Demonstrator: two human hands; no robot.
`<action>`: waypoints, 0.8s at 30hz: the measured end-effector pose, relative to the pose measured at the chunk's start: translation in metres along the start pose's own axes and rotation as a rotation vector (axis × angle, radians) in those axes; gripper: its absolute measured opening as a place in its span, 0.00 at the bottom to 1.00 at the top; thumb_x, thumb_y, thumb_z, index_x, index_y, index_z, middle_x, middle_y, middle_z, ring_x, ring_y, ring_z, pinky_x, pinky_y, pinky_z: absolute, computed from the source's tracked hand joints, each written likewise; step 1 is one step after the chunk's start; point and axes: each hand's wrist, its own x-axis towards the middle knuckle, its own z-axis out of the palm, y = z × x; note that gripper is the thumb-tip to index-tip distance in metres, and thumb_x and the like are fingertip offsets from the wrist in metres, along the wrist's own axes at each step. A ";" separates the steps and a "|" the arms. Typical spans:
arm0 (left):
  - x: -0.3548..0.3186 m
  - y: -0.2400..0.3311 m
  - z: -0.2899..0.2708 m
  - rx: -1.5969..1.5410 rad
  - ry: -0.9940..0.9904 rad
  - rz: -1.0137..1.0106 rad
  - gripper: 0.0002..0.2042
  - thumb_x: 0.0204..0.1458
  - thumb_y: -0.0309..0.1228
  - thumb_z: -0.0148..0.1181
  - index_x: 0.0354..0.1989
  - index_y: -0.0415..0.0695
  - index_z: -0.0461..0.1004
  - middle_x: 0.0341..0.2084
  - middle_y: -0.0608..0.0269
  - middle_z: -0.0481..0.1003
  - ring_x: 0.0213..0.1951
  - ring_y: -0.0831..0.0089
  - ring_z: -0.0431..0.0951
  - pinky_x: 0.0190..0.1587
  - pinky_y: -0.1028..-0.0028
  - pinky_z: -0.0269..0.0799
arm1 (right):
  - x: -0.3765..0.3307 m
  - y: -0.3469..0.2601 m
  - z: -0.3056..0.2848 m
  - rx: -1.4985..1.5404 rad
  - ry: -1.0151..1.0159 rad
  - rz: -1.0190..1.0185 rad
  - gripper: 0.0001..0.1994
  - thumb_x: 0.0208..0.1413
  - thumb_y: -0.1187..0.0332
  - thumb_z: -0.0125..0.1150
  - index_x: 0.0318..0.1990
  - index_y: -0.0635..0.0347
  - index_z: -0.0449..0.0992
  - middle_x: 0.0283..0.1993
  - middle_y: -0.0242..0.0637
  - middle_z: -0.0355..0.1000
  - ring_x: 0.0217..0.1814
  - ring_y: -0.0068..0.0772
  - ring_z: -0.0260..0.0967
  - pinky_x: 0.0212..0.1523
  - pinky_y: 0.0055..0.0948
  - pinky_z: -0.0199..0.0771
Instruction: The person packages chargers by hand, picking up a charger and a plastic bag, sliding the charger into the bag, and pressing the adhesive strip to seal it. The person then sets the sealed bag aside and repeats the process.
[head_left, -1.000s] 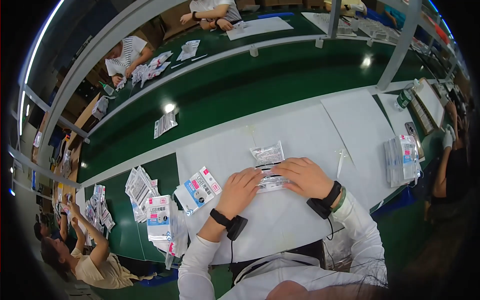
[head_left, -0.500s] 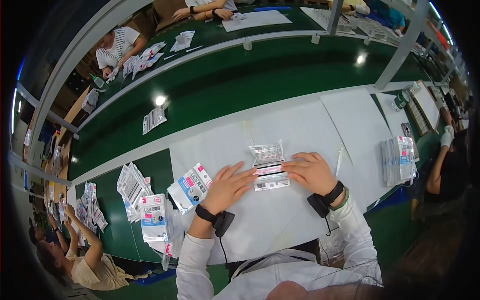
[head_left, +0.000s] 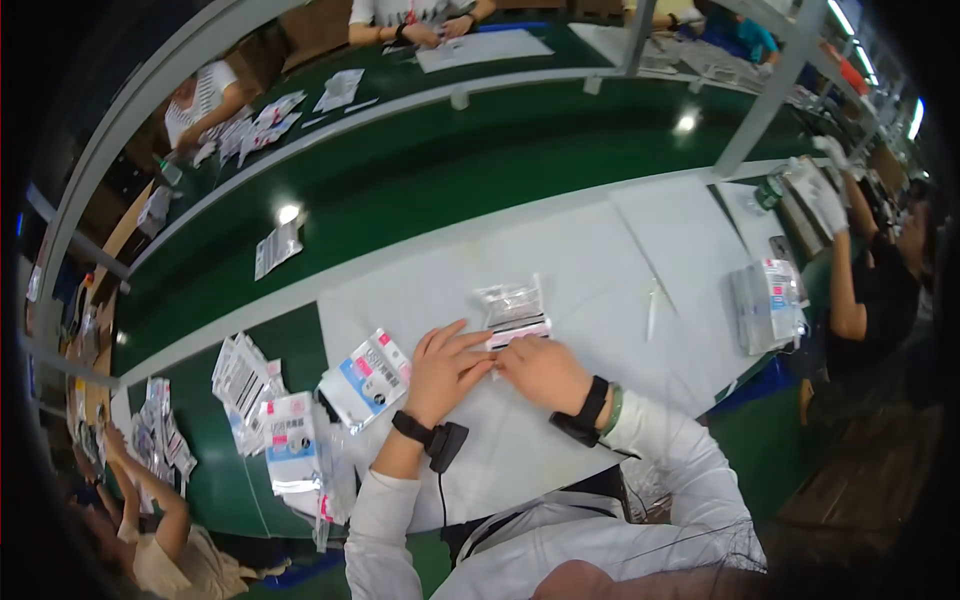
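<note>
A silvery plastic pouch (head_left: 514, 302) with printed bands lies on the white work surface in front of me, its near end covered by my hands. My left hand (head_left: 440, 372) rests at the pouch's lower left edge, fingers stretched and spread, thumb apart. Close beside it, my right hand (head_left: 543, 372) is closed over the near end, its fingers curled in a pinch on the pouch. The two hands' fingertips nearly meet there. Just left of my left hand lies a flat white and blue printed packet (head_left: 366, 381).
Stacked packets (head_left: 291, 445) sit at the near left, with more packets (head_left: 240, 378) behind. Another packet stack (head_left: 768, 305) stands at right, near a green bottle (head_left: 768, 192). A lone packet (head_left: 278, 248) lies on the green belt (head_left: 400, 190). Co-workers sit around; metal posts (head_left: 770, 95) rise beyond.
My right hand has moved left and closed on the pouch's near end, close to my left hand. The whole view has shifted slightly. At right, a co-worker's gloved hands have risen.
</note>
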 end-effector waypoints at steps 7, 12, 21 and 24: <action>-0.004 -0.007 0.012 0.016 0.168 -0.020 0.06 0.44 0.35 0.68 0.32 0.54 0.82 0.47 0.71 0.78 0.59 0.59 0.69 0.62 0.58 0.57 | 0.002 -0.004 0.017 0.141 -0.089 0.133 0.10 0.52 0.63 0.61 0.37 0.58 0.76 0.36 0.39 0.74 0.41 0.43 0.74 0.38 0.42 0.76; 0.000 -0.004 0.016 0.013 0.205 -0.001 0.08 0.41 0.35 0.70 0.32 0.52 0.82 0.47 0.71 0.77 0.59 0.59 0.68 0.63 0.59 0.57 | 0.002 0.003 0.017 0.165 -0.050 0.152 0.12 0.52 0.61 0.61 0.37 0.60 0.75 0.37 0.39 0.72 0.41 0.44 0.74 0.38 0.42 0.75; -0.004 -0.006 0.019 0.113 0.115 -0.029 0.08 0.43 0.36 0.69 0.34 0.57 0.84 0.48 0.74 0.75 0.61 0.60 0.67 0.65 0.53 0.53 | -0.033 0.016 -0.015 0.139 -0.022 0.180 0.09 0.54 0.64 0.58 0.38 0.57 0.71 0.37 0.38 0.70 0.40 0.46 0.71 0.36 0.42 0.73; 0.000 -0.002 0.017 0.071 0.112 -0.033 0.07 0.44 0.37 0.68 0.34 0.60 0.84 0.49 0.74 0.75 0.61 0.60 0.67 0.66 0.52 0.51 | -0.099 0.042 -0.074 0.238 0.262 0.453 0.05 0.59 0.67 0.52 0.38 0.57 0.70 0.36 0.42 0.70 0.40 0.49 0.71 0.39 0.43 0.72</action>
